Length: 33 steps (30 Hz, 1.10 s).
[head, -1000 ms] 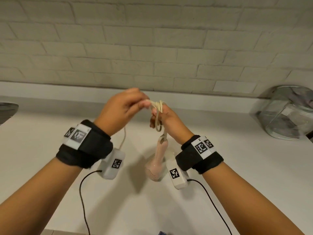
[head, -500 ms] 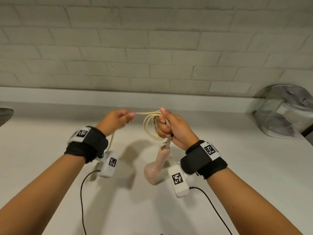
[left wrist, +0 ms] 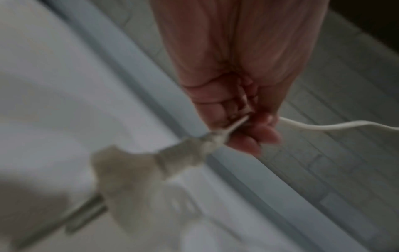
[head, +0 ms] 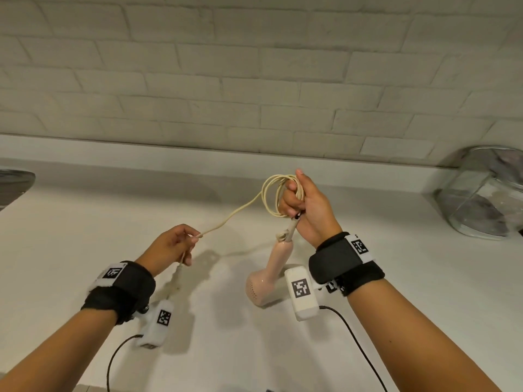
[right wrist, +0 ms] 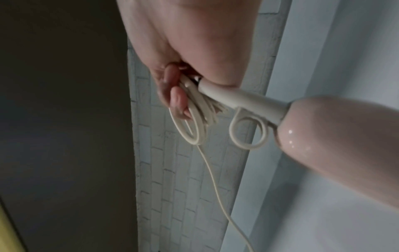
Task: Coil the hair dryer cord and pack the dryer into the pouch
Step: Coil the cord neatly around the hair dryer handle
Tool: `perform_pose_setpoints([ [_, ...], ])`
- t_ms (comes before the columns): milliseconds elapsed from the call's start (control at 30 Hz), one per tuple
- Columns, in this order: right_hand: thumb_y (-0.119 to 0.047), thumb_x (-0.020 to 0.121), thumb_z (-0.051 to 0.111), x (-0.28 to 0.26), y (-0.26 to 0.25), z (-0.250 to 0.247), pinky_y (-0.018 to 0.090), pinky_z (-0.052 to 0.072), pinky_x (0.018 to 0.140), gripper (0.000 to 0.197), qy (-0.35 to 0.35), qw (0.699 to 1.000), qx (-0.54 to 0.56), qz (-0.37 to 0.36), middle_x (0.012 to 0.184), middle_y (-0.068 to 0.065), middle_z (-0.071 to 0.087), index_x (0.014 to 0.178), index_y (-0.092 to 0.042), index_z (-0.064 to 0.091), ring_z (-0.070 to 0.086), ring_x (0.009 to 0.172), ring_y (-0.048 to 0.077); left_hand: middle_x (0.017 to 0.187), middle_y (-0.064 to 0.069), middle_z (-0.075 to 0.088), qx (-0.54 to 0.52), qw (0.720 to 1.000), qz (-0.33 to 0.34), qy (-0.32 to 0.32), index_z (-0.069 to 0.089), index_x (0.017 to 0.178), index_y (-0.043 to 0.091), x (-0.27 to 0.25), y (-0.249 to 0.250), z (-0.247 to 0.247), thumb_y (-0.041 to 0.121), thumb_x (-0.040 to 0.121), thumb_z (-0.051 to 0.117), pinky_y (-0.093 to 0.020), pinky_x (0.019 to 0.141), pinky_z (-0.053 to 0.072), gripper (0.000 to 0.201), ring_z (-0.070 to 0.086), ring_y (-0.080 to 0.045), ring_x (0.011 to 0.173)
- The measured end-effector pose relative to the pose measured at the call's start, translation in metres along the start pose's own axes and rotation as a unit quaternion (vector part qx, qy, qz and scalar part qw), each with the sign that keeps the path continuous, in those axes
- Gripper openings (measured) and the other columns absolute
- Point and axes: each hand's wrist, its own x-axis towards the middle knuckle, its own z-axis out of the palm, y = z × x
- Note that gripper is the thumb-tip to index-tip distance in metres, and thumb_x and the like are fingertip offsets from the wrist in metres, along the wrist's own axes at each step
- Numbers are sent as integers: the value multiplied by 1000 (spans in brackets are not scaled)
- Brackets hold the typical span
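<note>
A pink hair dryer (head: 264, 278) hangs head-down over the white counter (head: 85, 222) from its cream cord (head: 235, 212). My right hand (head: 304, 206) grips several cord loops (head: 273, 193) bunched above the dryer's handle; in the right wrist view the loops (right wrist: 194, 116) sit in my curled fingers by the handle (right wrist: 323, 136). My left hand (head: 172, 246) is lower left and pinches the cord near its free end. The plug (left wrist: 138, 172) dangles below the left fingers (left wrist: 259, 134), blurred. A clear pouch (head: 486, 193) lies at the far right against the wall.
A white brick wall (head: 254, 80) backs the counter. A dark rounded object (head: 14, 185) shows at the left edge. Black sensor cables (head: 353, 343) trail from both wristbands toward the counter's near edge.
My left hand has left the right hand and slid down and left along the cord, drawing out a slack length. The right hand kept the loops, and the dryer still hangs.
</note>
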Motion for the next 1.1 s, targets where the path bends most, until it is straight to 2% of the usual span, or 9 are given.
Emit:
perform_pose_setpoints([
  [67, -52, 89, 43, 0, -1, 3, 26, 24, 52, 40, -7, 1000, -29, -8, 42, -8, 27, 67, -18, 43, 29, 43, 12, 62, 8, 54, 188, 981, 43, -14, 59, 76, 31, -7, 10, -1, 26, 88, 54, -23, 57, 41, 14, 48, -10, 53],
  [167, -71, 59, 64, -1, -3, 7, 24, 34, 60, 60, -49, 995, -83, -19, 54, -6, 33, 76, -18, 42, 36, 55, 14, 66, 18, 57, 438, 882, 165, -60, 56, 77, 40, -27, 42, 4, 57, 80, 45, -19, 58, 37, 20, 52, -2, 64],
  [367, -59, 36, 84, -3, -1, 19, 21, 40, 71, 98, -163, 964, -208, -8, 75, 0, 42, 104, -12, 33, 43, 71, 13, 61, 14, 51, 401, 820, 400, -85, 66, 75, 29, -59, 140, 36, 52, 84, 50, -19, 57, 38, 29, 45, -1, 60],
  [500, -65, 47, 77, -12, -3, 24, 19, 48, 75, 88, -245, 953, -177, 17, 84, -7, 64, 107, -9, 46, 60, 81, 7, 66, 17, 51, 324, 836, 437, -68, 65, 79, 28, -40, 182, 52, 47, 82, 51, -25, 65, 43, 24, 49, 2, 70],
  [567, -75, 50, 68, -17, -2, 23, 25, 42, 78, 78, -251, 952, -177, 8, 85, -3, 57, 100, -17, 59, 52, 82, 13, 68, 16, 48, 312, 841, 437, -67, 65, 78, 21, -30, 194, 57, 46, 81, 50, -25, 67, 40, 30, 46, 0, 69],
  [733, -46, 72, 69, -28, 5, 32, 21, 36, 54, 39, -218, 955, -199, 14, 56, -8, 45, 83, -13, 51, 39, 52, 9, 72, -1, 54, 285, 867, 406, -44, 67, 76, 9, -2, 207, 58, 42, 79, 59, -16, 66, 35, 34, 47, -11, 68],
  [900, -57, 92, 29, -34, 3, 40, 23, 27, 39, 62, -102, 967, -231, 32, 37, -4, 32, 59, -11, 54, 26, 35, 11, 76, -17, 59, 205, 922, 326, -37, 60, 83, 17, 19, 186, 59, 38, 78, 60, -31, 66, 42, 22, 53, -21, 68],
  [1000, -62, 89, 25, -35, 0, 35, 21, 24, 37, 67, -85, 968, -235, 36, 35, -5, 30, 56, -10, 52, 25, 33, 11, 70, 1, 50, 105, 947, 300, -49, 47, 82, 26, 17, 169, 59, 36, 79, 58, -23, 63, 41, 16, 46, -10, 65],
  [1100, -68, 82, 23, -33, 1, 30, 22, 21, 37, 71, -64, 975, -209, 37, 31, -6, 29, 52, -10, 52, 24, 29, 11, 82, 7, 54, 45, 951, 296, -81, 52, 87, 27, 7, 154, 59, 43, 79, 53, -14, 71, 43, 17, 52, -4, 76],
])
